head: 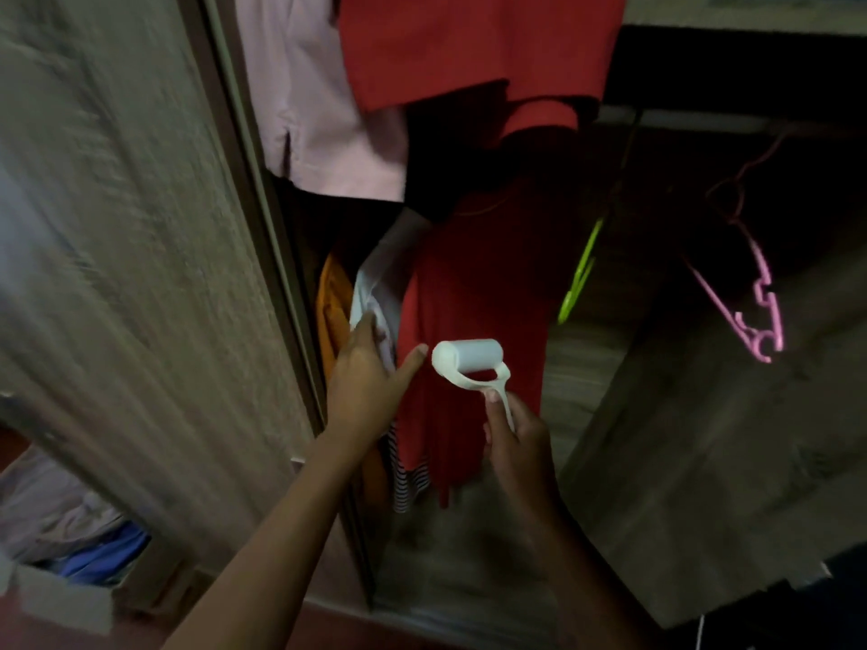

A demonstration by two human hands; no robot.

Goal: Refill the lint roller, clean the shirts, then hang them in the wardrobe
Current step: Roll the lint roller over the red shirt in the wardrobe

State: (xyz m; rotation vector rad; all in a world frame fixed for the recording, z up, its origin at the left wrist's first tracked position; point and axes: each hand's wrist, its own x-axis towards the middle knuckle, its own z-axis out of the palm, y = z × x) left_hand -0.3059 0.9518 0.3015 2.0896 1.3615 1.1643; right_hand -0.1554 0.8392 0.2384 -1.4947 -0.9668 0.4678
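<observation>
Inside the open wardrobe (pixel 703 415) hangs a red shirt (pixel 474 293). My right hand (pixel 516 443) grips the white handle of the lint roller (pixel 469 361), whose white roll rests against the red shirt's lower front. My left hand (pixel 370 377) reaches in at the shirt's left edge, fingers spread, pressing on a white shirt (pixel 380 283) that hangs just behind it. An orange garment (pixel 333 312) hangs further left. A pink shirt (pixel 319 100) and another red garment (pixel 469 44) hang higher up.
The wardrobe's sliding door (pixel 140 274) stands at my left. An empty pink hanger (pixel 750 302) and a green hanger (pixel 579 274) hang at the right. A striped hem (pixel 413 485) shows below the red shirt. Folded clothes (pixel 94 551) lie at the lower left.
</observation>
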